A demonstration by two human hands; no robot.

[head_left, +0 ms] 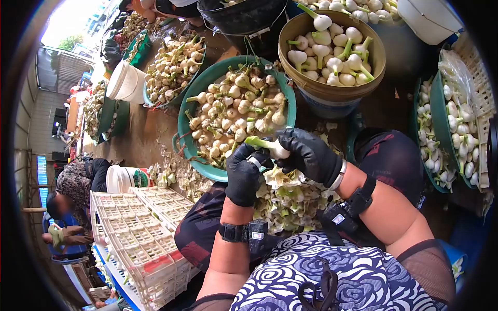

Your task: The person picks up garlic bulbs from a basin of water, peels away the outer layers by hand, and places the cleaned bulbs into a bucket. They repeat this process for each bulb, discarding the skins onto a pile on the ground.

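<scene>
A fresh garlic bulb [280, 150] with a short green stem is held up between my two black-gloved hands. My right hand [310, 155] is closed, with its fingertips gripping the bulb end. Curled below the stem, my left hand [243, 173] is closed on the garlic from the other side. A small pale band [254, 161] shows at its fingers; I cannot make out what it is. Just beyond my hands sits a green basin [182, 124] of unpeeled garlic. Peeled garlic skins [288, 202] are heaped below, between my knees.
A tan bucket [332, 93] of cleaned white garlic stands at the upper right, beside a black bucket [244, 23]. White plastic crates [137, 223] are stacked at the left. Green baskets [450, 129] of garlic stand at the right. Another person [78, 181] is at the far left.
</scene>
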